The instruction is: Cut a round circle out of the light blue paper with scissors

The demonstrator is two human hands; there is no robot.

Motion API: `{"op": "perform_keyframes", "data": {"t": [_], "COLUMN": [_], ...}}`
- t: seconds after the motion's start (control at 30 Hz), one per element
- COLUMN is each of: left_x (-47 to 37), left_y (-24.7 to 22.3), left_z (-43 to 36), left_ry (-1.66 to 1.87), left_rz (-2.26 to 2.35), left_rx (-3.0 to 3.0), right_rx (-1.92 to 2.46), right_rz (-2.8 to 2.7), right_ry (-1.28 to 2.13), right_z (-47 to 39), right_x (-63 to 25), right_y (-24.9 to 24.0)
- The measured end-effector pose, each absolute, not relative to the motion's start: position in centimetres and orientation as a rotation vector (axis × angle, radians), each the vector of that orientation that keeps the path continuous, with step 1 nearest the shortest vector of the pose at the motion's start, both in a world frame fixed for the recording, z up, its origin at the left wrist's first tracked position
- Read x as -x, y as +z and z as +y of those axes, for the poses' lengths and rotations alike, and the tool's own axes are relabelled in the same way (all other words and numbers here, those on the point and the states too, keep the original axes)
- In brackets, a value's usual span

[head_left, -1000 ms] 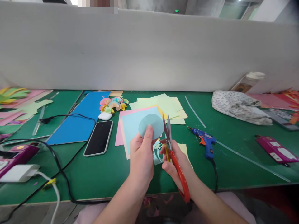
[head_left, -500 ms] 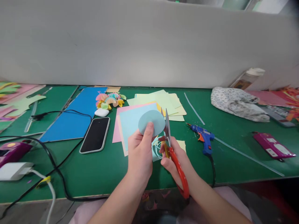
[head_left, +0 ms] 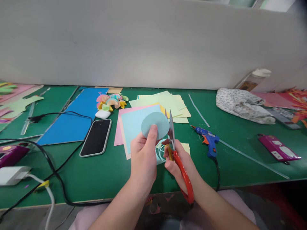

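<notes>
Head view. The left hand (head_left: 144, 153) is pinched closed on a pale blue-grey paper disc (head_left: 157, 118): the thumb lies flat over the disc's near part, and the other fingers are folded behind it, mostly hidden. The disc therefore projects beyond the thumb tip, away from the wearer, its face turned up. The right hand (head_left: 189, 164) is curled round the handles of red-handled scissors (head_left: 178, 160), whose blades point away from the wearer and stand slightly parted. The disc's right edge is at the blades; whether they touch it cannot be told.

Thin pale blue strips (head_left: 161, 150) curl in the gap between the two hands, below the disc. Behind the disc, on the green counter (head_left: 117, 175), a light blue sheet (head_left: 129, 123) overlaps a pink sheet (head_left: 117, 138), with pale green sheets (head_left: 161, 99) farther off. Left of the left hand lies a phone (head_left: 96, 137), with a small white case (head_left: 102, 114) and a cluster of coloured paper petals (head_left: 112, 102) beyond it. A blue glue gun (head_left: 210, 140) lies to the right of the right hand.
</notes>
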State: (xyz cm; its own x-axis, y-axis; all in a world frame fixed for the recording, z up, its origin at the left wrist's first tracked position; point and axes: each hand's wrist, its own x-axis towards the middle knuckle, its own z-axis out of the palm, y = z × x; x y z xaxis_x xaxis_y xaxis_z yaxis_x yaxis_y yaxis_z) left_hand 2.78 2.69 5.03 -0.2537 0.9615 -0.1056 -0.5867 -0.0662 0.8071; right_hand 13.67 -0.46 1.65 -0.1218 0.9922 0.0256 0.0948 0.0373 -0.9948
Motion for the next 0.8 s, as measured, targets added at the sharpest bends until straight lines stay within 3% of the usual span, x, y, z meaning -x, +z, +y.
{"op": "perform_keyframes", "data": {"t": [0.8], "left_x": [-2.7], "left_y": [4.9], "left_z": [2.6], "left_ry": [1.603], "left_rz": [0.937], "left_rx": [-0.602], "right_rx": [1.148], "right_rz": [-1.432], "right_ry": [1.262], "right_z": [-0.1], "right_x": [-14.1], "right_y": [0.4]}}
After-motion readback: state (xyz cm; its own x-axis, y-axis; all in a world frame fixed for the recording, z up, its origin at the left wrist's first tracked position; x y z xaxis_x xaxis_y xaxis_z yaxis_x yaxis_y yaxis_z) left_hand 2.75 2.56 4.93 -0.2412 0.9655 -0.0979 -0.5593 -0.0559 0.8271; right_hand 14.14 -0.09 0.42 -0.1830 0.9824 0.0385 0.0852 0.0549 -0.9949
